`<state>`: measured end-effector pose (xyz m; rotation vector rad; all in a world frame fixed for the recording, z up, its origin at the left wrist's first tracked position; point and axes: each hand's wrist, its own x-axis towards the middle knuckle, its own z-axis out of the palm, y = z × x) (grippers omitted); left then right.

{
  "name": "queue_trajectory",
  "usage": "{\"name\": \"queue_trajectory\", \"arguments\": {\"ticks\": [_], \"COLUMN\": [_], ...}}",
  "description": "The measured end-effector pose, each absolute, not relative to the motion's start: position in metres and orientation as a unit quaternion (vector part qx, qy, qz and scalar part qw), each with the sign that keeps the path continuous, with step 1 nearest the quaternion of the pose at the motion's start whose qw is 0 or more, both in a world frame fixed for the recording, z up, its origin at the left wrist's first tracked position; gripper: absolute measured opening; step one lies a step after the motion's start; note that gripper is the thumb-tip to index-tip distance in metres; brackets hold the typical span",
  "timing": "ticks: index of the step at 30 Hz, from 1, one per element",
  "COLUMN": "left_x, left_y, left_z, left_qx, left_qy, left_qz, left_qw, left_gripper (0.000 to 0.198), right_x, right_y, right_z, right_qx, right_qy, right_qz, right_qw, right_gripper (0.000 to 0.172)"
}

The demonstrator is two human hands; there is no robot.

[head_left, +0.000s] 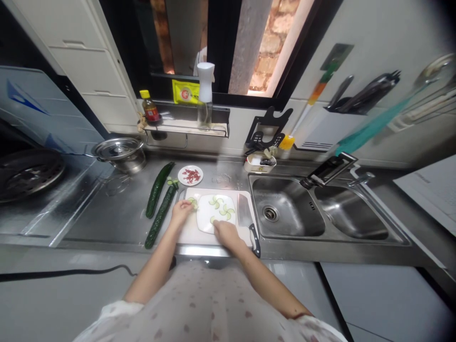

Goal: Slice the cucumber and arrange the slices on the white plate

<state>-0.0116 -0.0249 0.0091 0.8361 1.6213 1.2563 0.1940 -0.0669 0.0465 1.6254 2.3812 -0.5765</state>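
A white square plate [205, 214] lies on the pale cutting board [190, 241], with cucumber slices [227, 212] arranged in small fans on it. My right hand [227, 233] is closed in a pinch on a cucumber slice [213, 220] at the plate's near edge. To the left of the plate, my left hand [181, 210] has its fingers closed at more cucumber slices [193, 202] on the board. A kitchen knife [255, 240] with a black handle lies along the board's right side. Two whole-looking cucumbers [159, 190] rest left of the board.
A small white plate with red bits [184, 175] sits behind the board. To the right is a double steel sink [285, 199] with a black faucet [329, 171]. A lidded steel pot [123, 154] stands at the back left, and a shelf [181, 126] holds bottles.
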Motion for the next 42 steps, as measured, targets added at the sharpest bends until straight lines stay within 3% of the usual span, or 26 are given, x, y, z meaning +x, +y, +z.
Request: {"name": "queue_trajectory", "arguments": {"ticks": [6,14,18,28,33,36,39,42], "left_x": [-0.005,0.001,0.007,0.013,0.012,0.012,0.015,0.020], "left_y": [-0.031,-0.038,-0.040,-0.042,-0.041,-0.044,-0.048,-0.051], "left_z": [0.036,0.065,0.081,0.108,0.107,0.104,0.105,0.112], "left_qx": [0.348,0.369,0.385,0.402,0.353,0.250,0.154,0.098], "left_qy": [0.617,0.560,0.537,0.508,0.527,0.521,0.425,0.340], "left_qz": [0.523,0.530,0.536,0.546,0.565,0.542,0.478,0.438], "left_qw": [0.474,0.519,0.525,0.531,0.529,0.611,0.752,0.827], "left_gripper": [0.031,0.032,0.032,0.031,0.032,0.037,0.044,0.042], "right_x": [0.197,0.191,0.184,0.172,0.172,0.173,0.175,0.175], "right_y": [-0.058,-0.022,-0.004,-0.003,-0.005,-0.005,-0.006,-0.007], "right_z": [0.051,0.068,0.084,0.117,0.127,0.135,0.144,0.148], "right_qx": [0.577,0.582,0.505,0.432,0.439,0.439,0.429,0.423], "right_qy": [0.777,0.689,0.680,0.699,0.679,0.668,0.670,0.672], "right_qz": [-0.249,-0.338,-0.395,-0.438,-0.447,-0.451,-0.453,-0.454], "right_qw": [0.031,-0.269,-0.356,-0.365,-0.384,-0.397,-0.402,-0.404], "right_gripper": [0.027,0.022,0.025,0.013,0.017,0.019,0.017,0.016]}}
